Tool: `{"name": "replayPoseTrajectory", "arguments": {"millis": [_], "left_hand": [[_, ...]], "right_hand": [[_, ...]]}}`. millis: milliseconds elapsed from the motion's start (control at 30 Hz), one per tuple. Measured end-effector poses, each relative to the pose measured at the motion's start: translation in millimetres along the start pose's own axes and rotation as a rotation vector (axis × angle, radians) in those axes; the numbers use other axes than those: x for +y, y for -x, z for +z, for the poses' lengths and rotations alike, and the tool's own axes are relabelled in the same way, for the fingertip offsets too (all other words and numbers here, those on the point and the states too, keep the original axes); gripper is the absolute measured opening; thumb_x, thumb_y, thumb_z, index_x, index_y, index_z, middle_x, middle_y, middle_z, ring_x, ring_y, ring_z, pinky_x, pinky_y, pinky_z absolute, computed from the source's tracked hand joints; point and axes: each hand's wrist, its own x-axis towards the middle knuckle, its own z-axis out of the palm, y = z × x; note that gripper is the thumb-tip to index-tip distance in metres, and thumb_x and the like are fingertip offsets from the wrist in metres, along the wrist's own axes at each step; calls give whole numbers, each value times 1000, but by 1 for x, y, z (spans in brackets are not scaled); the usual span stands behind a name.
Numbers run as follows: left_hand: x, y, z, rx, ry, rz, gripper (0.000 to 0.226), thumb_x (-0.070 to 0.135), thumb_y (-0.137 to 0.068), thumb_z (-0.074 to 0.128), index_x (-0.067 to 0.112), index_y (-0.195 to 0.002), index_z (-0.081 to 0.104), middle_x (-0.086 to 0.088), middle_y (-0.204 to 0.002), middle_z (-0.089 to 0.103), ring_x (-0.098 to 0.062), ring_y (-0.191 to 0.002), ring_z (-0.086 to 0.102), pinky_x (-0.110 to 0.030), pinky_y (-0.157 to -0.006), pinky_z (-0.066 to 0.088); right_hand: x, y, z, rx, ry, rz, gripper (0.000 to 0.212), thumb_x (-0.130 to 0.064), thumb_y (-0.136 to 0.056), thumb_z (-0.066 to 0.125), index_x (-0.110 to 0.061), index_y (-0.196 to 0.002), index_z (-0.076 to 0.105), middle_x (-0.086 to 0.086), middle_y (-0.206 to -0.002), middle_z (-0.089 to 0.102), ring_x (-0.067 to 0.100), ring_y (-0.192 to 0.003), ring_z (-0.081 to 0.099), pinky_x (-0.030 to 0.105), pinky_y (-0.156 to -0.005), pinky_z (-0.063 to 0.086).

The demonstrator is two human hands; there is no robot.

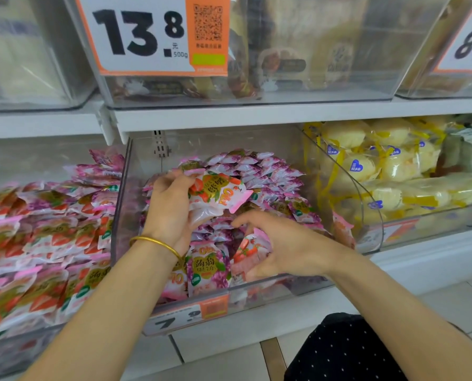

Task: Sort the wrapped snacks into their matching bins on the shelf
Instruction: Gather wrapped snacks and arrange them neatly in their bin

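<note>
A clear middle bin [122, 215] on the lower shelf holds a heap of purple grape snack pouches [267, 171]. My left hand [168, 207] is raised over that heap and grips a small bunch of red strawberry pouches [218, 193]. My right hand [281, 246] reaches into the front of the same bin, its fingers curled round another strawberry pouch [247, 250]. The bin to the left is filled with strawberry pouches [45, 243].
To the right, a clear bin [366, 204] holds yellow wrapped cakes [394, 163]. Above the white shelf board [256, 114], clear bins carry a price sign reading 13.8 [144, 34]. A 7.9 price tag [185, 317] is on the middle bin's front. White floor tiles lie below.
</note>
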Motion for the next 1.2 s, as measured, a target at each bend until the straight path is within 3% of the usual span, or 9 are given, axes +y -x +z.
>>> {"name": "replayPoseTrajectory", "arguments": {"millis": [100,267,367,500,633,733,833,1067,1200], "left_hand": [[1,-1,-1,-11,-32,15,16,5,-93,45,11,-108,47,-17,-104,58,-34,-94,61,-41,-65,55],[-2,-1,-2,-26,-169,107,27,8,-96,44,24,-118,42,-1,-87,55,-25,-74,65,-42,-54,59],[-10,-3,0,-45,-323,211,31,8,-96,43,37,-106,47,1,-82,56,-33,-83,63,-56,-81,53],[-20,4,12,-114,-416,261,34,4,-97,40,36,-93,53,2,-86,58,-14,-73,50,-37,-78,45],[-21,12,30,-191,-219,27,19,20,-98,45,21,-97,63,-12,-115,63,-29,-105,61,-51,-91,50],[-24,17,37,-308,-165,-38,41,38,-92,55,6,-117,55,-13,-110,65,-27,-100,66,-49,-85,55],[-29,26,40,-397,-282,77,36,23,-85,67,0,-111,57,-19,-109,65,-30,-104,64,-47,-94,51],[-25,15,31,-226,-258,67,11,16,-86,65,9,-95,62,-21,-104,65,-35,-99,64,-55,-92,49],[-20,7,20,-123,-198,22,20,14,-89,61,6,-107,59,-10,-98,63,-27,-91,64,-49,-92,51]], "right_hand": [[-1,1,-7,29,-47,-4,71,-15,-70,81,-28,-130,48,-17,-127,48,-4,-119,42,-3,-86,32],[8,7,-39,412,-352,104,42,-12,-68,81,-19,-105,62,-3,-102,66,13,-88,65,24,-73,54],[13,6,-44,639,-648,141,33,-10,-71,78,-15,-99,61,5,-100,66,19,-86,68,34,-72,55],[3,1,-37,620,-990,95,24,-6,-80,69,-11,-99,56,1,-83,64,12,-73,65,31,-69,53],[4,-5,-27,695,-709,160,30,-15,-76,76,-13,-97,55,-1,-80,53,1,-55,56,12,-45,40],[3,-5,-24,717,-617,135,28,-19,-74,78,-13,-91,56,3,-80,54,5,-59,56,15,-50,44],[0,-1,-20,616,-498,61,22,-22,-77,75,-12,-92,62,7,-83,64,10,-71,60,16,-59,48],[9,11,-36,427,-481,140,18,-26,-87,64,-12,-98,65,8,-84,66,18,-73,64,32,-69,52],[15,17,-33,153,87,172,22,-33,-80,72,-11,-85,69,-9,-65,59,-3,-56,52,17,-59,42]]}}
